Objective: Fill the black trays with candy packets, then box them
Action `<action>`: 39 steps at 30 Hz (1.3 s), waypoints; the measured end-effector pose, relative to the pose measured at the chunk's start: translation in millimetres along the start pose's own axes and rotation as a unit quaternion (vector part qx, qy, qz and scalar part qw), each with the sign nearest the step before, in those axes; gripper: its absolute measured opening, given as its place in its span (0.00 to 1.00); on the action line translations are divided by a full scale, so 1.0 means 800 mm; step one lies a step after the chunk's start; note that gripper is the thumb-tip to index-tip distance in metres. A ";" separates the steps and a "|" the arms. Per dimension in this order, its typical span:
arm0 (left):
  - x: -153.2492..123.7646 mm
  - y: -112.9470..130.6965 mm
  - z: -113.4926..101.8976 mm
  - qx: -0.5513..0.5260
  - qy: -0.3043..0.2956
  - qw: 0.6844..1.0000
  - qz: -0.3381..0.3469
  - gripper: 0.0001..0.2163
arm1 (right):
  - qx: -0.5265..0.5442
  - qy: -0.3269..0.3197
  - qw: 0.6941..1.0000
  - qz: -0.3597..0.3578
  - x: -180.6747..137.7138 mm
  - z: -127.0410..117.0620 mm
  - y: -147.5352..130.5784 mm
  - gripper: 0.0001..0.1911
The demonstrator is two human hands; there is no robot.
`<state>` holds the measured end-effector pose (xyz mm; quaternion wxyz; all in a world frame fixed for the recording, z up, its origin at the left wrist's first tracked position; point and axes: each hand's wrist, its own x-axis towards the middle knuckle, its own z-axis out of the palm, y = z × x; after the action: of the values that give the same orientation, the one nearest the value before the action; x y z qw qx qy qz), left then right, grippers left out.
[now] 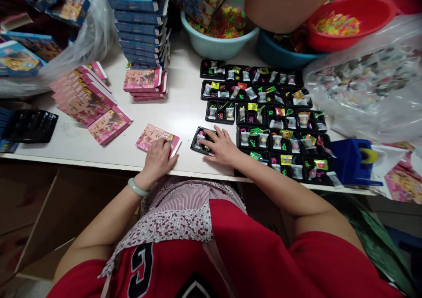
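Observation:
My left hand (158, 158) is at the near edge of a flat pink printed box (157, 136), its fingers curled over the cardboard and its thumb out to the right. On a small black compartment tray (196, 145) lies my right hand (221, 147), fingers spread apart. Little wrapped pieces show inside that tray, though the hand covers part of it. Just to the right, rows of similar black trays (252, 129) hold clear packets and bright plastic bits. Overlapping pink boxes (110, 123) fan out to the left.
Blue boxes (140, 30) are stacked above pink boxes (144, 79) at the back. Behind the trays stand a light blue basin (219, 45) and a red basin (369, 16). A bag of packets (365, 87) and a blue tape dispenser (349, 162) are at right. Black trays (31, 125) lie far left.

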<state>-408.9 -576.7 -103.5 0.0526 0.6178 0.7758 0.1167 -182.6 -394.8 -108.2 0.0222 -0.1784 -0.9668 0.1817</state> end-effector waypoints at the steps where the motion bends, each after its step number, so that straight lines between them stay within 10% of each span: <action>1: 0.002 0.003 0.000 -0.013 0.000 1.000 0.003 0.08 | 0.002 -0.001 1.000 0.007 0.001 0.004 -0.001 0.30; 10: 0.027 -0.020 -0.025 -0.382 0.054 0.921 -0.061 0.11 | 0.090 0.014 0.993 -0.079 0.026 -0.010 -0.010 0.26; 22: 0.043 -0.017 -0.004 -0.500 -0.007 0.860 -0.100 0.14 | 0.097 0.016 0.986 -0.134 0.070 0.023 -0.034 0.24; 29: 0.055 -0.008 0.012 -0.455 0.004 0.888 -0.065 0.14 | 0.098 0.034 0.992 -0.075 0.067 0.027 -0.040 0.34; 34: 0.053 0.001 0.019 -0.417 0.035 0.906 -0.058 0.11 | 0.061 0.045 0.996 -0.049 0.025 0.015 -0.030 0.10; 39: 0.057 0.005 0.018 -0.423 0.013 0.905 -0.054 0.12 | 0.095 0.039 0.995 -0.006 0.018 0.031 -0.033 0.13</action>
<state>-412.5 -529.6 -113.4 0.3049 0.4935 0.6862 0.4389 -207.6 -420.8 -122.0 0.0778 -0.1762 -0.9447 0.2655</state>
